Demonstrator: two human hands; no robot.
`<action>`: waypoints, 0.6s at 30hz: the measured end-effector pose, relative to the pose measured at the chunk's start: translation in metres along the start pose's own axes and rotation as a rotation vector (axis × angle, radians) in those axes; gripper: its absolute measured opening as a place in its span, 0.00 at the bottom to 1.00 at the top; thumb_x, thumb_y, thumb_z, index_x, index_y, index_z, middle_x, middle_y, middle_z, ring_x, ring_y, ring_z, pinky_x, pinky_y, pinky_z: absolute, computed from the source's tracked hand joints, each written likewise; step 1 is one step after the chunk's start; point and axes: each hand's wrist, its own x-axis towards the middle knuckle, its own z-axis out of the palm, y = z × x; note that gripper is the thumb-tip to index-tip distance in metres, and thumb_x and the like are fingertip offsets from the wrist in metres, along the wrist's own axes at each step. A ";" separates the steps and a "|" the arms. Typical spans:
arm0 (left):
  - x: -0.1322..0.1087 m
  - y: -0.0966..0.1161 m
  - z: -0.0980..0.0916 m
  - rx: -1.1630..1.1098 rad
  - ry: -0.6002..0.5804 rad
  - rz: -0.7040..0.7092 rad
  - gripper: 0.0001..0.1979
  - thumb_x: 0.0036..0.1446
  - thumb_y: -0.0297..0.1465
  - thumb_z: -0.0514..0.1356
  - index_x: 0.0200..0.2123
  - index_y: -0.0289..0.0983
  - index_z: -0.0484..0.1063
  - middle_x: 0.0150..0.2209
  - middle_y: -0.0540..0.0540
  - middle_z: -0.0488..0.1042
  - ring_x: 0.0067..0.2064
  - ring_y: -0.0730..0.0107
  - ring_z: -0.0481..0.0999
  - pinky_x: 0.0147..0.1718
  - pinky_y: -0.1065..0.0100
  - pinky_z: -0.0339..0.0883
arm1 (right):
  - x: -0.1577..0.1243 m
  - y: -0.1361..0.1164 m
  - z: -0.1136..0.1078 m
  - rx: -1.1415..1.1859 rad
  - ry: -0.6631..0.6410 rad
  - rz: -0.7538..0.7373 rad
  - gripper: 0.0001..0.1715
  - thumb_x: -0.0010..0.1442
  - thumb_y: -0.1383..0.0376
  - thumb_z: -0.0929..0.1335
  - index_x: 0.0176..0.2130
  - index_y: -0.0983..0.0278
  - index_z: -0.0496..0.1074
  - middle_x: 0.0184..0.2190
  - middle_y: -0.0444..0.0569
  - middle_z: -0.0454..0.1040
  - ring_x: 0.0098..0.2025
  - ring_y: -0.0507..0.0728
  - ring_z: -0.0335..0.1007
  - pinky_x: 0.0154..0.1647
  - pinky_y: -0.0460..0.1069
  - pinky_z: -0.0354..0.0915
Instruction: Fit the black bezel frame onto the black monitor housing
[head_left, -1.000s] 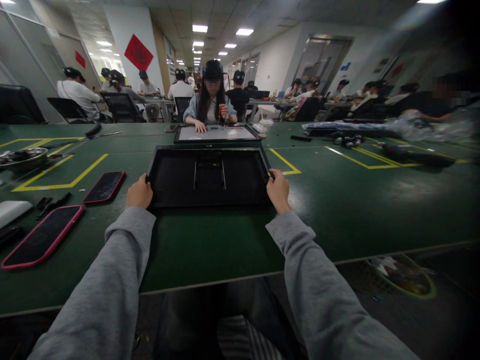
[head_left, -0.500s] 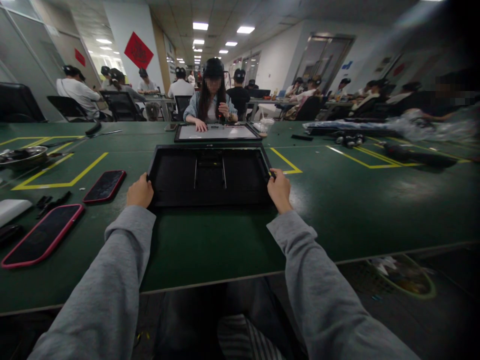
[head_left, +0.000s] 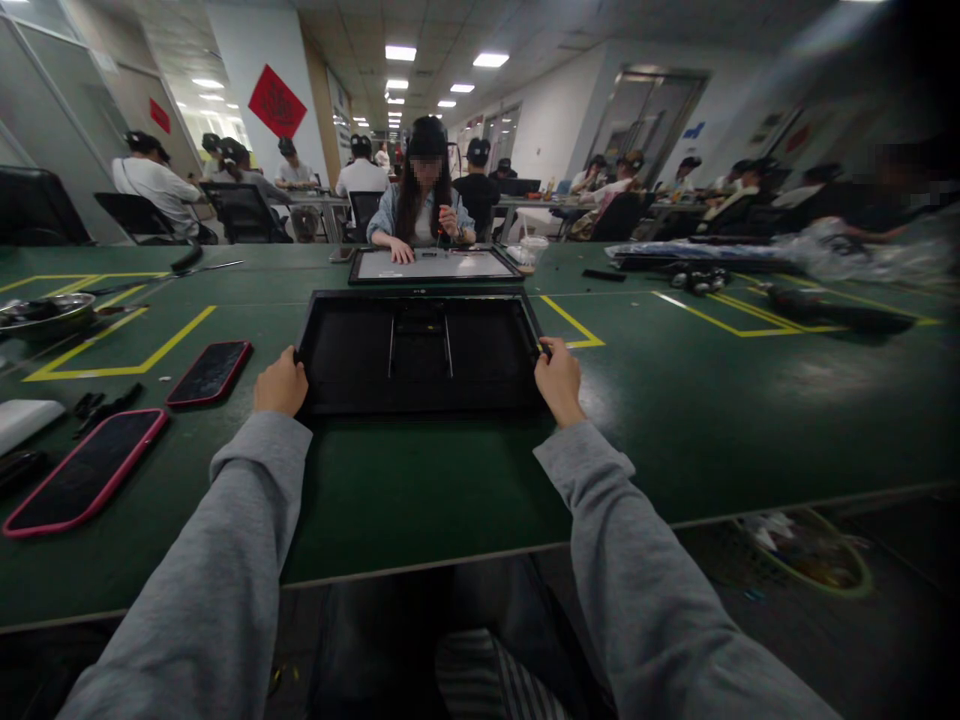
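Note:
A black monitor housing (head_left: pixel 345 355), rectangular and shallow with a raised rim, lies in front of me on the green table (head_left: pixel 420 500). Two thin metal strips run across its middle section. My left hand (head_left: pixel 281 383) is closed around its left edge. On the opposite side, my right hand (head_left: pixel 559 380) grips the right edge, thumb on top near a small yellow mark. The fingers under the rim are hidden on both sides.
Across the table a person (head_left: pixel 424 205) works on a flat panel (head_left: pixel 435 264). Two red-edged phones (head_left: pixel 86 470) lie at my left, near a metal bowl (head_left: pixel 52 313). A plastic cup (head_left: pixel 531 252), a black-handled tool (head_left: pixel 832 310) and plastic wrap (head_left: pixel 840 245) are farther right. A basket (head_left: pixel 810 550) stands below.
Both my hands and the monitor housing stay in place. The person opposite has shifted the raised hand slightly.

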 end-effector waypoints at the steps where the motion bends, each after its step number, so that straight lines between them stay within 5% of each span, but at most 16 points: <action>1: 0.000 0.000 -0.001 0.001 -0.003 -0.002 0.30 0.67 0.35 0.45 0.68 0.31 0.58 0.56 0.27 0.74 0.56 0.43 0.76 0.54 0.49 0.67 | 0.000 0.001 0.000 -0.002 0.000 0.000 0.26 0.62 0.70 0.61 0.57 0.64 0.72 0.49 0.59 0.79 0.51 0.65 0.75 0.54 0.59 0.66; 18: 0.001 0.000 0.003 -0.007 0.001 0.038 0.31 0.67 0.36 0.46 0.69 0.27 0.56 0.61 0.27 0.70 0.59 0.42 0.73 0.55 0.48 0.66 | 0.000 0.000 0.001 -0.056 -0.030 -0.024 0.26 0.63 0.68 0.60 0.59 0.65 0.70 0.49 0.61 0.79 0.50 0.66 0.75 0.53 0.59 0.65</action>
